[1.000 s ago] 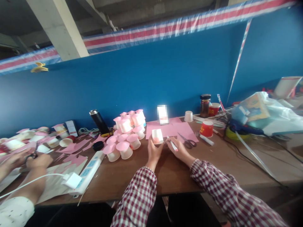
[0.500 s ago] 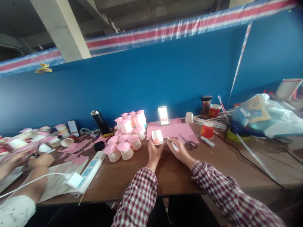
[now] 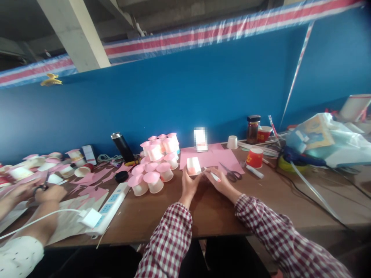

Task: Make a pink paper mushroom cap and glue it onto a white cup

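Observation:
My left hand (image 3: 188,186) holds a small white paper cup (image 3: 193,166) upside down, pressed onto the pink paper (image 3: 220,157) at the table's middle. My right hand (image 3: 220,182) grips a white pen (image 3: 213,176) with a pink tip, its point close to the cup's base. Both sleeves are red-and-white checked. A pair of scissors (image 3: 231,174) lies just right of my right hand on the pink sheet.
A heap of pink-topped white cups (image 3: 155,160) stands to the left, with a black flask (image 3: 121,147) and a white power strip (image 3: 108,209). Another person's hands (image 3: 40,191) cut paper at far left. Red cups (image 3: 254,157), a jar (image 3: 252,129), cables and a plastic bag (image 3: 321,139) crowd the right.
My right hand has lowered a little, bringing the pen closer to the cup's base. The left hand and cup stay almost in the same place.

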Tool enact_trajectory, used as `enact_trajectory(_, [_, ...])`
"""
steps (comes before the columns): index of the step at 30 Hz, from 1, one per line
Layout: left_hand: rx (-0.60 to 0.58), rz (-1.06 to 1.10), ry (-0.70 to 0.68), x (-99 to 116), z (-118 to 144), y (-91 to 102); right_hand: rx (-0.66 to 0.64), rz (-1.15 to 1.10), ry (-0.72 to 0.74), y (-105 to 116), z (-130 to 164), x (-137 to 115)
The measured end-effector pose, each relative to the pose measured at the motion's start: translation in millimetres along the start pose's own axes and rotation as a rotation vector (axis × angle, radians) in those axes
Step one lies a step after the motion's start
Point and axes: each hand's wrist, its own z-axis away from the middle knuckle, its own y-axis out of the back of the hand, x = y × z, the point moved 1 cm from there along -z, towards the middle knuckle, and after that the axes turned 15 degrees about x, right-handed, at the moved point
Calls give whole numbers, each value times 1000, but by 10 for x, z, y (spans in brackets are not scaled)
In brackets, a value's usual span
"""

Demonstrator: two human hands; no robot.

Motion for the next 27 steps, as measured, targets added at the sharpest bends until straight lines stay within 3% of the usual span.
enact_trajectory(10, [-15, 65, 66, -6, 22, -18, 32, -80, -79, 0, 16, -56])
enact_trajectory(18, [25, 17, 27, 88, 36, -13, 39, -221, -260, -94, 41, 15])
enact_trajectory(27, [11, 38, 23, 127, 49, -14, 13, -352, -363, -107, 33, 37])
